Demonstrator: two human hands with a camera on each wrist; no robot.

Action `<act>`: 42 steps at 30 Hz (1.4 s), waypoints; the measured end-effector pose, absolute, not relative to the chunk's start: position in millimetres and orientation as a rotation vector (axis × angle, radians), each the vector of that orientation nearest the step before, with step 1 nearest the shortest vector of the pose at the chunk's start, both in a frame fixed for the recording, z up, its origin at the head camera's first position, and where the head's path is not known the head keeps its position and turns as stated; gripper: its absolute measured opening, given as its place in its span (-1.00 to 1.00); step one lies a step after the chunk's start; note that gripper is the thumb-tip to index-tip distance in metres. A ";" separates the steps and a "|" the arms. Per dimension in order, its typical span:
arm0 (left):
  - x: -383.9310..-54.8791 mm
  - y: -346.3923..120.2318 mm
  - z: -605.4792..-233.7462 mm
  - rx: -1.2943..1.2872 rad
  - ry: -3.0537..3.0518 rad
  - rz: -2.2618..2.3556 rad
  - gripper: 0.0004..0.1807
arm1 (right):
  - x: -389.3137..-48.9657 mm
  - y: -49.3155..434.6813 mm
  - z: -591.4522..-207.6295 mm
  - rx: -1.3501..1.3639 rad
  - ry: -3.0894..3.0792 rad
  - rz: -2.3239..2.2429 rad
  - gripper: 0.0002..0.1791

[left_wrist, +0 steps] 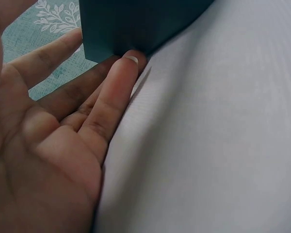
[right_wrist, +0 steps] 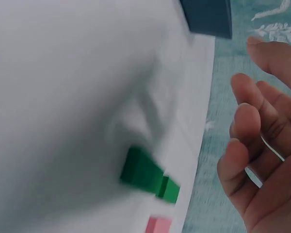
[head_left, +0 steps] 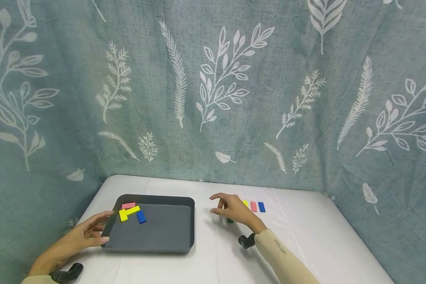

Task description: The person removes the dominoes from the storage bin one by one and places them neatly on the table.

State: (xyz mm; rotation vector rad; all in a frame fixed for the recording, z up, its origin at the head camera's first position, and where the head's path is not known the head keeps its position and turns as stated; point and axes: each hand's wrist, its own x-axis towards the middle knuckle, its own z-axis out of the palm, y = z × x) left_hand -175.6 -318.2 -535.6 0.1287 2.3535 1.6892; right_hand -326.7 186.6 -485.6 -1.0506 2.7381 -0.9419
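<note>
A dark grey tray (head_left: 167, 230) lies on the left part of the table, with two yellow blocks (head_left: 123, 215), a pink block (head_left: 128, 205) and a blue block (head_left: 141, 217) near its back left corner. My left hand (head_left: 79, 234) is at the tray's left side, fingers loosely bent and fingertips right at the wall. To the right of the tray, my right hand (head_left: 234, 208) is raised over the table, holding nothing, its fingers relaxed and apart. Two green blocks (right_wrist: 141, 170) lie below it in the right wrist view; in the head view the hand partly hides the green.
Beyond the right hand a yellow block (head_left: 245, 203), a pink block (head_left: 253, 206) and a blue block (head_left: 261, 207) lie in a row. White cloth (head_left: 206, 260) covers the table. A leaf-patterned green curtain (head_left: 198, 150) stands behind it and along the sides.
</note>
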 end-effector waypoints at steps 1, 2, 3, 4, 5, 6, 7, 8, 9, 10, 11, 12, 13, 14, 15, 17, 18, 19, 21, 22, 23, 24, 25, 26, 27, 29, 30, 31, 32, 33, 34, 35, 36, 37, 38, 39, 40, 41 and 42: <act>-175.6 -318.3 -536.0 0.125 2.354 1.689 -0.10 | -326.9 182.7 -484.8 -1.061 2.736 -0.948 -0.54; -175.5 -318.4 -536.2 0.124 2.356 1.687 -0.10 | -327.2 178.7 -483.9 -1.073 2.732 -0.952 -0.55; -175.5 -318.4 -536.4 0.123 2.357 1.686 -0.10 | -327.3 174.8 -483.2 -1.082 2.731 -0.954 -0.55; -175.3 -318.6 -536.5 0.127 2.356 1.688 -0.11 | -327.4 170.7 -482.9 -1.096 2.728 -0.959 -0.55; -175.1 -318.8 -536.7 0.130 2.357 1.687 -0.11 | -327.5 166.7 -482.5 -1.105 2.722 -0.964 -0.55; -175.1 -319.0 -536.7 0.130 2.356 1.688 -0.11 | -327.3 162.6 -481.9 -1.112 2.715 -0.969 -0.55; -175.3 -319.0 -536.6 0.126 2.356 1.688 -0.11 | -327.1 158.3 -481.1 -1.123 2.707 -0.972 -0.54; -175.5 -318.9 -536.4 0.126 2.359 1.687 -0.11 | -326.8 154.0 -480.2 -1.130 2.697 -0.978 -0.54; -175.6 -318.9 -536.2 0.129 2.362 1.685 -0.12 | -326.4 149.8 -479.5 -1.138 2.690 -0.981 -0.53; -175.7 -319.0 -535.9 0.131 2.367 1.683 -0.12 | -326.0 145.6 -478.8 -1.145 2.682 -0.987 -0.52; -175.8 -319.0 -535.7 0.131 2.371 1.681 -0.12 | -325.6 141.4 -477.9 -1.147 2.680 -0.981 -0.51; -176.1 -319.0 -535.4 0.129 2.371 1.682 -0.12 | -325.3 137.2 -477.3 -1.158 2.680 -0.977 -0.50; -176.2 -319.0 -535.3 0.127 2.370 1.684 -0.12 | -325.1 133.0 -476.8 -1.170 2.677 -0.974 -0.50; -176.2 -319.1 -535.2 0.124 2.366 1.686 -0.12 | -324.8 128.9 -475.9 -1.178 2.673 -0.972 -0.50; -176.1 -319.2 -535.2 0.120 2.361 1.688 -0.11 | -324.8 124.7 -475.4 -1.192 2.671 -0.966 -0.50; -175.9 -319.6 -535.2 0.111 2.349 1.696 -0.10 | -324.9 116.5 -474.5 -1.217 2.660 -0.958 -0.50; -175.8 -319.7 -535.3 0.107 2.348 1.697 -0.10 | -324.9 112.3 -473.9 -1.230 2.652 -0.959 -0.50; -175.5 -319.9 -535.2 0.107 2.348 1.697 -0.09 | -324.8 108.1 -473.4 -1.240 2.643 -0.962 -0.50; -175.2 -320.2 -535.1 0.115 2.355 1.693 -0.10 | -324.6 99.5 -472.4 -1.257 2.630 -0.971 -0.50; -175.2 -320.4 -535.1 0.123 2.362 1.691 -0.11 | -324.6 95.3 -472.3 -1.261 2.626 -0.972 -0.50; -175.3 -320.4 -535.1 0.127 2.365 1.691 -0.11 | -324.3 91.0 -472.0 -1.262 2.619 -0.977 -0.50; -175.3 -320.4 -535.1 0.131 2.367 1.691 -0.11 | -323.9 86.9 -472.2 -1.267 2.615 -0.976 -0.50; -175.1 -320.4 -535.1 0.138 2.363 1.695 -0.12 | -323.4 82.8 -472.3 -1.269 2.608 -0.975 -0.50; -175.1 -320.3 -535.2 0.142 2.363 1.694 -0.12 | -322.6 79.0 -472.5 -1.270 2.600 -0.972 -0.50; -175.1 -320.2 -535.5 0.142 2.358 1.695 -0.12 | -321.9 75.3 -473.0 -1.274 2.594 -0.964 -0.49; -174.7 -319.7 -535.8 0.119 2.335 1.700 -0.11 | -320.8 68.4 -474.5 -1.286 2.587 -0.942 -0.49; -174.5 -319.5 -535.9 0.116 2.331 1.700 -0.10 | -320.4 65.0 -475.1 -1.297 2.584 -0.931 -0.49; -174.4 -319.2 -535.9 0.114 2.327 1.699 -0.10 | -320.1 61.5 -475.2 -1.306 2.581 -0.922 -0.49; -174.4 -318.9 -535.9 0.106 2.329 1.695 -0.09 | -320.0 58.1 -475.4 -1.311 2.582 -0.913 -0.49; -174.4 -318.6 -535.9 0.096 2.327 1.696 -0.09 | -320.1 54.5 -475.5 -1.319 2.584 -0.902 -0.49; -174.4 -318.2 -535.8 0.083 2.331 1.694 -0.09 | -320.4 51.1 -475.4 -1.322 2.586 -0.892 -0.49; -174.7 -318.0 -535.6 0.081 2.338 1.693 -0.08 | -320.4 47.5 -474.9 -1.325 2.585 -0.884 -0.48; -175.0 -317.9 -535.5 0.080 2.344 1.693 -0.08 | -320.4 43.9 -474.6 -1.327 2.584 -0.878 -0.48; -175.2 -317.8 -535.2 0.073 2.345 1.692 -0.07 | -320.5 40.3 -474.4 -1.328 2.582 -0.869 -0.47; -175.6 -317.9 -535.2 0.066 2.350 1.690 -0.07 | -320.4 36.7 -474.3 -1.327 2.578 -0.862 -0.47; -176.0 -318.1 -535.1 0.063 2.347 1.693 -0.06 | -320.4 32.9 -474.4 -1.330 2.576 -0.854 -0.46; -176.5 -318.1 -535.0 0.061 2.349 1.691 -0.06 | -320.3 29.3 -474.5 -1.333 2.573 -0.848 -0.46; -177.1 -318.5 -535.0 0.072 2.343 1.694 -0.06 | -319.8 25.7 -474.3 -1.334 2.567 -0.848 -0.46; -177.8 -318.7 -535.0 0.074 2.339 1.692 -0.07 | -319.1 22.3 -473.8 -1.334 2.560 -0.847 -0.47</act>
